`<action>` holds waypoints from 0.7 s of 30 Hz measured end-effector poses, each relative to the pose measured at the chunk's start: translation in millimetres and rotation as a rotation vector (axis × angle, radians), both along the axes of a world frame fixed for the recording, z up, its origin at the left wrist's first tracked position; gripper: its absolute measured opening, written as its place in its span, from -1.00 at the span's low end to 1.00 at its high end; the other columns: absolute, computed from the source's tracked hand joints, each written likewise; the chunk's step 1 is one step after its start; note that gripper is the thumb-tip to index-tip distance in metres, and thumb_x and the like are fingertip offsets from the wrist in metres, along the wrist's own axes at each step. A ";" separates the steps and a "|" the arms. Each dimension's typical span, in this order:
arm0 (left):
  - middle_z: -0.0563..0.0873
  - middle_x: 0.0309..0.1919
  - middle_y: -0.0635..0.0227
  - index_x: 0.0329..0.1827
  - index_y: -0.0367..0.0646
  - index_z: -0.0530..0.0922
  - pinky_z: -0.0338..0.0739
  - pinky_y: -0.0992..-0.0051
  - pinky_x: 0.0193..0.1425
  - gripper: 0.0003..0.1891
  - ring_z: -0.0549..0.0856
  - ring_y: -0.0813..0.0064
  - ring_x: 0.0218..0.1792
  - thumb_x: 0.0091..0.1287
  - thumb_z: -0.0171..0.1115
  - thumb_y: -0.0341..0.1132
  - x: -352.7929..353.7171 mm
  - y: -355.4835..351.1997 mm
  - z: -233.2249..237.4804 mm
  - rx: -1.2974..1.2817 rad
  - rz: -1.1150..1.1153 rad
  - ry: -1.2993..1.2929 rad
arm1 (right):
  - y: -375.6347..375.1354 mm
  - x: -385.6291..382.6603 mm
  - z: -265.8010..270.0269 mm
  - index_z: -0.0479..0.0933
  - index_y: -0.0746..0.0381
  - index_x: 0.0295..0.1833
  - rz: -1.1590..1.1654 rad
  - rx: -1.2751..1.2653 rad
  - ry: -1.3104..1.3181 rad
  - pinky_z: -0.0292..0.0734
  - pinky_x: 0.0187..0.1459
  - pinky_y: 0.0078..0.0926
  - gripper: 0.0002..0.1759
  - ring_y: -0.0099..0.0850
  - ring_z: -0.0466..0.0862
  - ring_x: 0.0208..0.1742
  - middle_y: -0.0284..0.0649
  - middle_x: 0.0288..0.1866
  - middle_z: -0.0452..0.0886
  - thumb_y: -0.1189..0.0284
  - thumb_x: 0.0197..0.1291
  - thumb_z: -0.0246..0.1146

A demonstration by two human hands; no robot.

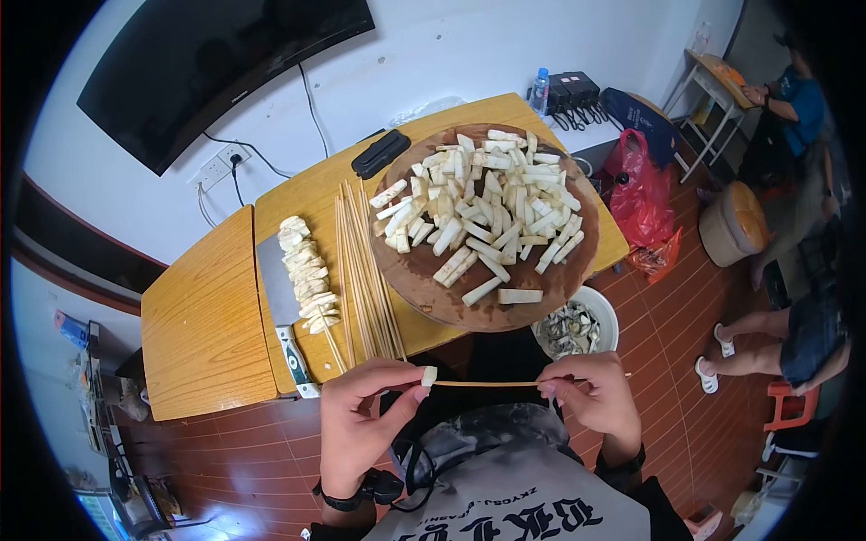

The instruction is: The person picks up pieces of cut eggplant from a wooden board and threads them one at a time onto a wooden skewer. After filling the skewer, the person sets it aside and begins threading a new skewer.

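Between thumb and fingers, my left hand (363, 417) pinches a small pale vegetable piece (429, 375). A bamboo skewer (492, 384) runs level from that piece to my right hand (595, 397), whose fingers are closed on its other end. Whether the tip has gone into the piece cannot be made out. Beyond my hands, a round wooden cutting board (424, 284) carries a heap of cut pale vegetable sticks (492, 194). Loose bamboo skewers (365, 279) lie left of it. Further left, filled skewers (305, 270) rest partly over a cleaver (280, 288).
The wooden table (207, 316) bears a black case (381, 153) at the back. Below its right side stands a white bucket (606, 311) with peelings. Red plastic bags (642, 194) and a stool (732, 225) stand right. Other people are at the far right.
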State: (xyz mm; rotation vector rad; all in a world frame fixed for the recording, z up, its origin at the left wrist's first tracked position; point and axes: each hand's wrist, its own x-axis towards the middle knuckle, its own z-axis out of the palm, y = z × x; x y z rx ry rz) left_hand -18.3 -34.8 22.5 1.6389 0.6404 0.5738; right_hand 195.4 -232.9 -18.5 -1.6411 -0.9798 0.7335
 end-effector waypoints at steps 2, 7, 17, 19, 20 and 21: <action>0.80 -0.15 0.16 -0.03 -0.37 0.77 0.61 0.51 -0.04 -0.69 0.76 0.44 -0.14 0.18 0.39 -0.79 0.3 -0.8 1.0 0.005 -0.005 0.002 | 0.6 -0.4 -0.8 0.71 0.34 -0.22 -0.011 0.039 -0.036 0.56 -0.39 -0.56 -0.91 -0.46 0.73 -0.47 -0.20 -0.42 0.75 0.70 0.17 0.38; 0.80 -0.15 0.15 -0.04 -0.37 0.77 0.62 0.52 -0.02 -0.69 0.76 0.43 -0.13 0.16 0.40 -0.78 1.6 -3.0 5.4 0.015 -0.011 0.022 | -1.5 0.1 -4.2 0.71 0.34 -0.24 -0.023 0.041 -0.013 0.55 -0.39 -0.57 -0.91 -0.46 0.72 -0.48 -0.21 -0.41 0.75 0.71 0.17 0.38; 0.82 -0.17 0.17 -0.04 -0.34 0.78 0.62 0.55 -0.06 -0.70 0.78 0.46 -0.16 0.17 0.43 -0.75 2.5 -4.9 8.8 0.063 -0.008 0.057 | 0.2 -0.2 -5.3 0.71 0.32 -0.24 -0.016 0.067 -0.052 0.53 -0.40 -0.56 -0.92 -0.46 0.72 -0.47 -0.19 -0.41 0.74 0.70 0.19 0.38; 0.82 -0.18 0.18 -0.03 -0.32 0.79 0.62 0.56 -0.07 -0.70 0.78 0.47 -0.17 0.18 0.43 -0.74 2.7 -5.2 8.5 0.069 -0.009 0.049 | -0.4 0.7 -5.5 0.71 0.32 -0.24 -0.015 0.053 -0.046 0.53 -0.40 -0.56 -0.93 -0.46 0.72 -0.46 -0.19 -0.41 0.74 0.69 0.19 0.38; 0.82 -0.18 0.18 -0.03 -0.32 0.79 0.62 0.57 -0.07 -0.70 0.78 0.47 -0.18 0.18 0.44 -0.74 3.1 -5.7 8.7 0.067 -0.008 0.045 | -0.9 0.9 -6.0 0.71 0.32 -0.24 -0.013 0.044 -0.031 0.53 -0.40 -0.56 -0.93 -0.45 0.72 -0.46 -0.19 -0.41 0.74 0.69 0.19 0.39; 0.82 -0.19 0.18 -0.03 -0.31 0.79 0.62 0.57 -0.07 -0.70 0.79 0.48 -0.18 0.18 0.44 -0.73 3.2 -5.8 8.9 0.066 -0.006 0.041 | -1.5 0.8 -6.9 0.70 0.32 -0.24 -0.011 0.036 -0.015 0.52 -0.40 -0.56 -0.93 -0.45 0.71 -0.47 -0.19 -0.41 0.74 0.69 0.18 0.39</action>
